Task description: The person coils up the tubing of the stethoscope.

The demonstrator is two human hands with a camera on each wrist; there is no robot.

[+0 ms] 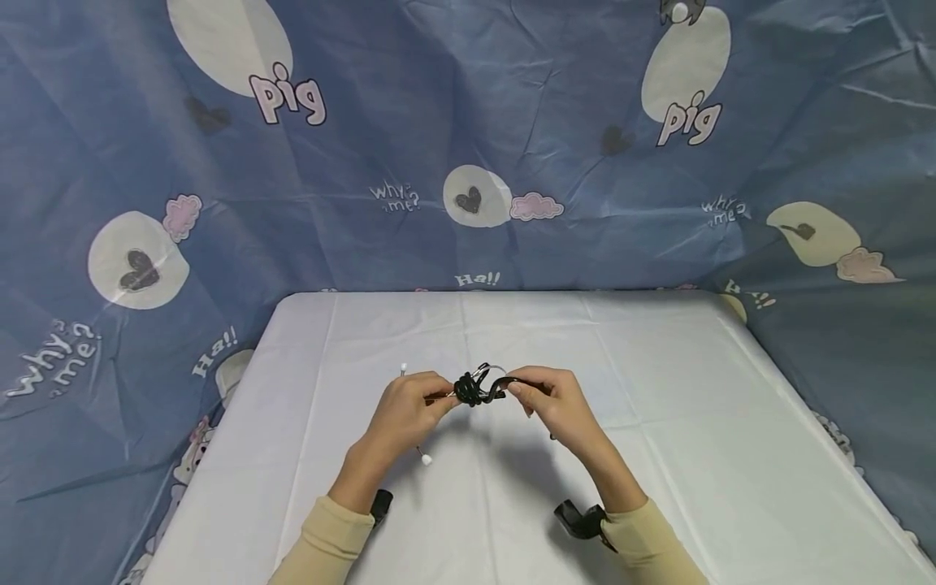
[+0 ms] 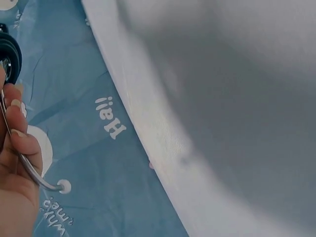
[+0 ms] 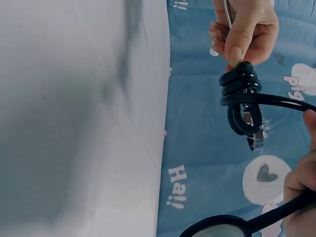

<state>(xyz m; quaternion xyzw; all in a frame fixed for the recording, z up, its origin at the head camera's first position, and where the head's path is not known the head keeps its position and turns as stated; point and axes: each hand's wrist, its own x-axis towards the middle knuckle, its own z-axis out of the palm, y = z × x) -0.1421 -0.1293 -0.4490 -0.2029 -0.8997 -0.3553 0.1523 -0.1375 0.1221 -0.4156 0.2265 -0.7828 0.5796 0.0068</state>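
Observation:
A stethoscope, its black tubing (image 1: 468, 390) wound in a tight bundle, is held up over the table between both hands. My left hand (image 1: 409, 410) pinches the metal ear tubes (image 2: 30, 170) beside the bundle. Their white ear tips (image 1: 426, 460) stick out on either side of that hand. My right hand (image 1: 559, 402) grips a stretch of tubing just right of the coils. In the right wrist view, tubing runs from the coils (image 3: 242, 84) to the right hand (image 3: 302, 180), and a black-rimmed disc (image 3: 217, 231) shows below. A shiny metal piece (image 3: 256, 138) pokes from the coils.
The table (image 1: 351, 325) has a white cover, and the hands' shadows fall on it. A blue printed cloth (image 1: 351, 236) hangs behind it and along both sides. Black wrist cameras (image 1: 581, 520) sit at the sleeve cuffs.

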